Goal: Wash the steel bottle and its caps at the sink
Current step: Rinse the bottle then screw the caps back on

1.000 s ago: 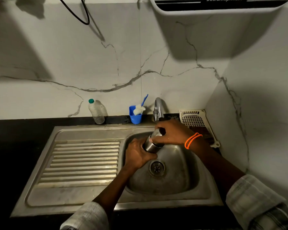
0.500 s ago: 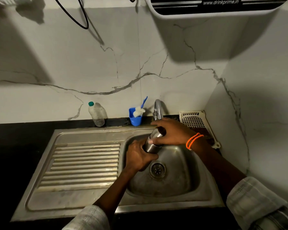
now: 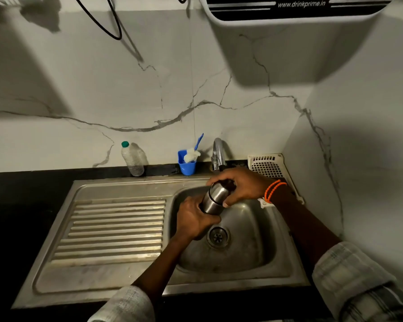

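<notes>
A steel bottle (image 3: 213, 198) is held tilted over the sink basin (image 3: 247, 247), just below the tap (image 3: 218, 154). My left hand (image 3: 193, 220) grips its lower body. My right hand (image 3: 243, 184), with orange bands at the wrist, is curled over its upper end, where something dark, likely the cap, shows under the fingers. The cap is mostly hidden. No water stream is visible.
A ribbed steel drainboard (image 3: 112, 231) lies left of the basin. At the back stand a clear plastic bottle with a green cap (image 3: 132, 159) and a blue cup with a brush (image 3: 187, 162). A white perforated tray (image 3: 266, 166) sits right of the tap. A water purifier (image 3: 298, 8) hangs overhead.
Both hands stay on the bottle. The right hand has shifted slightly on the top end, showing more of the steel body.
</notes>
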